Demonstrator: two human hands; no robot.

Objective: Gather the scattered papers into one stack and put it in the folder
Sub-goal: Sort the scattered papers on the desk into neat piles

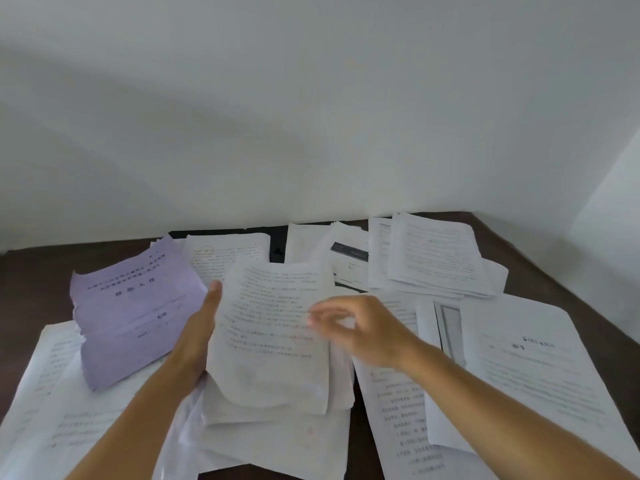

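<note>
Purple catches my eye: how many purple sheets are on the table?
1: the purple printed paper sheet lies left of the left hand, atop white papers. Others may be hidden underneath.

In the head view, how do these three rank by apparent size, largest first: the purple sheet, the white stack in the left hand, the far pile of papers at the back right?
1. White stack in the left hand
2. Purple sheet, close to it in size
3. Far pile

The far pile lies farther from the camera, so its true size may well match the others.
</note>
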